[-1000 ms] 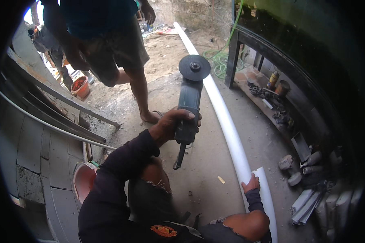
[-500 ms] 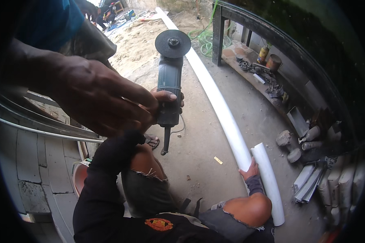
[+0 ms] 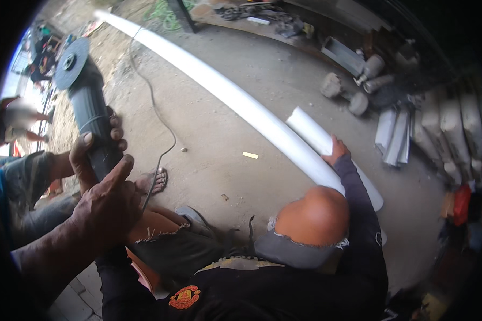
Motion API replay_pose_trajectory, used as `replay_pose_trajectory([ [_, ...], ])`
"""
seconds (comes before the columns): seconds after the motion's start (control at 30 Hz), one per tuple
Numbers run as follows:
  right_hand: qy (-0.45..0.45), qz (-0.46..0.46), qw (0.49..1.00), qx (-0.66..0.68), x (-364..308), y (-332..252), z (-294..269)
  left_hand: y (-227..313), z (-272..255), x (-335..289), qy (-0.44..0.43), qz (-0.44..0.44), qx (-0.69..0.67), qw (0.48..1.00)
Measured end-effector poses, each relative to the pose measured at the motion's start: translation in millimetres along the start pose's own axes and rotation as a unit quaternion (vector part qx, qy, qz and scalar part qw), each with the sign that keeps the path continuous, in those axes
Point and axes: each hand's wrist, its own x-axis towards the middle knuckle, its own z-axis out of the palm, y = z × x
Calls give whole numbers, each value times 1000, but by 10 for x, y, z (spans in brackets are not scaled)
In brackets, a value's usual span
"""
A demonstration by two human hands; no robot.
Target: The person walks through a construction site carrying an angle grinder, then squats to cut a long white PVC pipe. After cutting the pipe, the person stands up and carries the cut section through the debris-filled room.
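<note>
Top: black cloth (image 3: 241, 291), round red-and-yellow emblem (image 3: 185, 297), below and between both hands.
Shorts: dark grey fabric (image 3: 289, 251), hems torn and stringy; bare right knee (image 3: 316, 216) just lower left of the right hand.
Co-worker's hand (image 3: 104, 206): comes in from lower left, directly below the left hand; index finger stretched toward the grinder's rear, contact unclear. It covers the left wrist.
Left hand (image 3: 82, 156): wrapped round the body of the angle grinder (image 3: 93, 115), thumb one side, fingers the other. Housing dark, matte, blocky, tilted up and left.
Disc (image 3: 72, 63): thin, round, grey, grainy face, metal nut at centre; above the left hand.
Right hand (image 3: 338, 151): palm down on the short pipe (image 3: 310, 130), beside the long one; can't make out how firmly the fingers close.
Short pipe: smooth white tube, looks like plastic, runs under the right hand.
Long pipe (image 3: 225, 96): same white gloss, just left of the right hand, running far up-left past the grinder.
Strip (image 3: 250, 155): small, flat, yellow, between the hands on gritty grey floor (image 3: 219, 176).
Cord (image 3: 154, 101): thin, black, curving right of the left hand.
Profiles (image 3: 393, 136): pale, straight-edged bundle right of the right hand.
Trough (image 3: 343, 56): grey, angular, beyond the right hand.
Hose (image 3: 168, 15): tangled green coils, farthest out, beyond both hands.
</note>
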Motion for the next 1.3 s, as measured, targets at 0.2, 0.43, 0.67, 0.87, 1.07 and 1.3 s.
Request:
replay_pose_trajectory([
  [0.2,6,-41,999,9,119,86,181,353,148,-146,-46,77,8,996],
  [0.43,15,-71,997,31,247,11,116,960,-565,176,-79,227,67,968],
  [0.67,111,-135,971,161,-194,-912,-188,1661,-323,364,-58,164,-284,943],
  [0.87,-12,-86,996,33,-329,-1442,104,2010,-640,391,72,357,-71,929],
  [1.07,-19,-56,996,68,-220,-989,299,1253,-293,278,232,528,291,763],
  [1.3,67,-106,992,35,-48,-1415,57,492,-897,879,198,159,518,817],
])
